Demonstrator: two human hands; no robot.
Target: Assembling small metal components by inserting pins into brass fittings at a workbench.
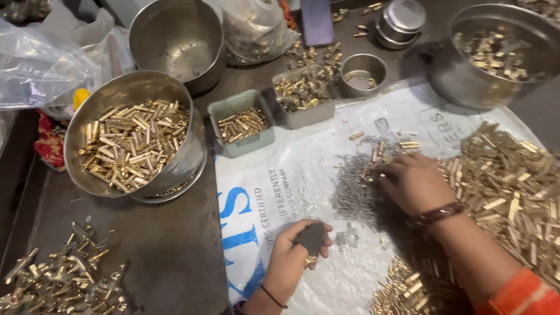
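Note:
My left hand (pixel 293 258) rests low on the white printed sack (pixel 303 175), fingers closed around a small dark grey piece with a brass part under the palm. My right hand (pixel 411 182), with a dark red bangle at the wrist, lies flat on a heap of tiny grey metal springs (pixel 353 189), fingertips touching a few brass pins at the heap's far edge. A large pile of brass pieces (pixel 513 186) spreads just to the right of that hand. More brass parts (pixel 402 289) lie under my right forearm.
A steel bowl of brass rods (pixel 131 140) stands at left, an empty steel bowl (pixel 178 41) behind it. Two small grey trays of brass bits (pixel 242 123) (pixel 300 93), a little steel cup (pixel 363 73), a big pan (pixel 496 55), plastic bags (pixel 41 61) and assembled brass fittings (pixel 61 280) surround the sack.

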